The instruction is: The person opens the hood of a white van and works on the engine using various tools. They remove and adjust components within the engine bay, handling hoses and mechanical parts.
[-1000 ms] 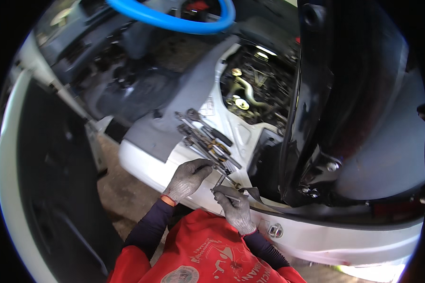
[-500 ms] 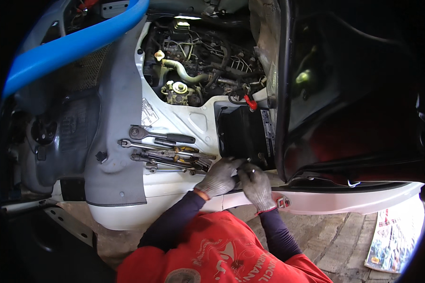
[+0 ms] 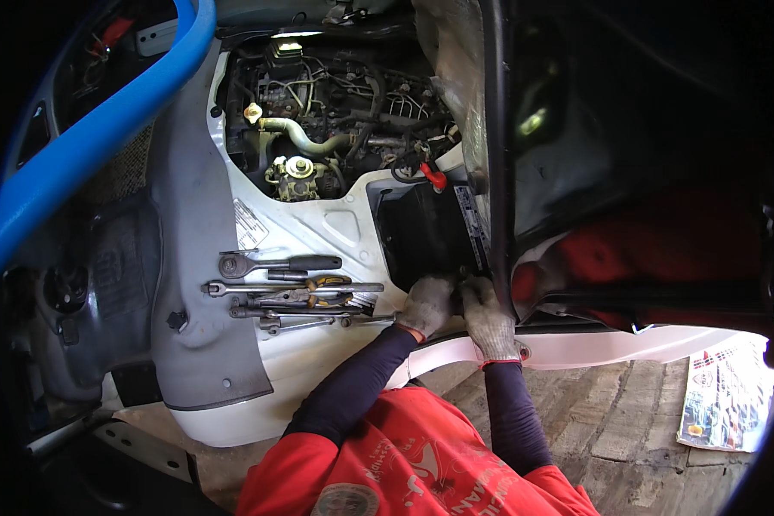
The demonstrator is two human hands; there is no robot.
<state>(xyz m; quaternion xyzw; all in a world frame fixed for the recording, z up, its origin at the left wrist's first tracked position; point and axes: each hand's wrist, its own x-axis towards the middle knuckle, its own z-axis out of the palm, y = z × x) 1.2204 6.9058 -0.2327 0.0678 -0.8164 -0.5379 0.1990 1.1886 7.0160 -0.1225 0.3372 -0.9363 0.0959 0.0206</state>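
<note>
My left hand (image 3: 427, 308) and my right hand (image 3: 489, 320), both in grey knit gloves, are close together at the near end of a black battery (image 3: 423, 230). The battery sits in a recess of the white metal panel (image 3: 310, 225). Both hands look closed, with the fingers bent down toward the battery's near edge. Whatever is between the fingers is hidden by the gloves. A red terminal cover (image 3: 433, 177) is at the battery's far end.
Left of my hands, several tools lie on the panel, among them a ratchet (image 3: 279, 264), pliers (image 3: 294, 297) and a wrench (image 3: 297, 323). Beyond is the engine (image 3: 344, 112). A raised black panel (image 3: 628, 172) stands at the right. A blue tube (image 3: 103, 129) crosses the upper left.
My hands have moved slightly apart and forward, down onto the battery's near end. The whole view has shifted, so the engine and tools appear farther left.
</note>
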